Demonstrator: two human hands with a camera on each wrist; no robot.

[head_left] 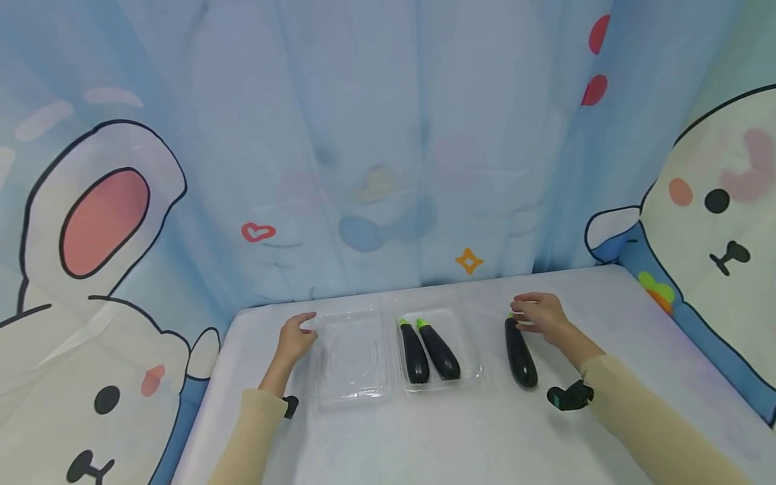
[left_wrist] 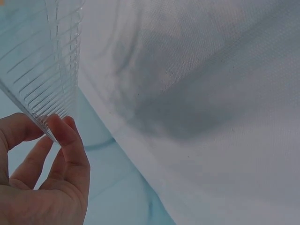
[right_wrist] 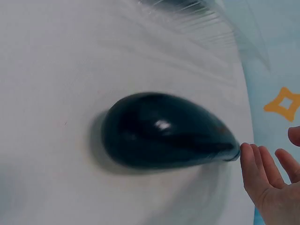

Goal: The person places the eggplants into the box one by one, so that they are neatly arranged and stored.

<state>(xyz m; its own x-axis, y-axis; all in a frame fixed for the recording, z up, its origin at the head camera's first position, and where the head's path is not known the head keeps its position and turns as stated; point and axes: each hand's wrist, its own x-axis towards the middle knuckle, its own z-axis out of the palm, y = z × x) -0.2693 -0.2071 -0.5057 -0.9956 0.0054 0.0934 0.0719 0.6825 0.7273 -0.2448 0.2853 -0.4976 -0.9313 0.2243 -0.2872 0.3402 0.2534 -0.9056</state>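
A clear plastic clamshell container lies unfolded, its lid half point(head_left: 353, 394) on the left and its base point(head_left: 469, 372) on the right. Two dark purple eggplants point(head_left: 415, 353) lie side by side in the base, green stem ends toward the back. My left hand point(head_left: 296, 342) pinches the lid's outer edge between thumb and fingers; the ribbed plastic lid point(left_wrist: 40, 70) shows clearly in the left wrist view. A third eggplant point(head_left: 521, 357) rests on the table to the right. My right hand point(head_left: 541, 314) is at its stem end, fingertips right beside it, thumb held apart in the right wrist view.
The white-covered table point(head_left: 388, 444) ends at a blue cartoon-printed curtain point(head_left: 364, 135) behind it. Black wrist camera mounts point(head_left: 570, 396) hang under both forearms. Part of the container appears at the top of the right wrist view.
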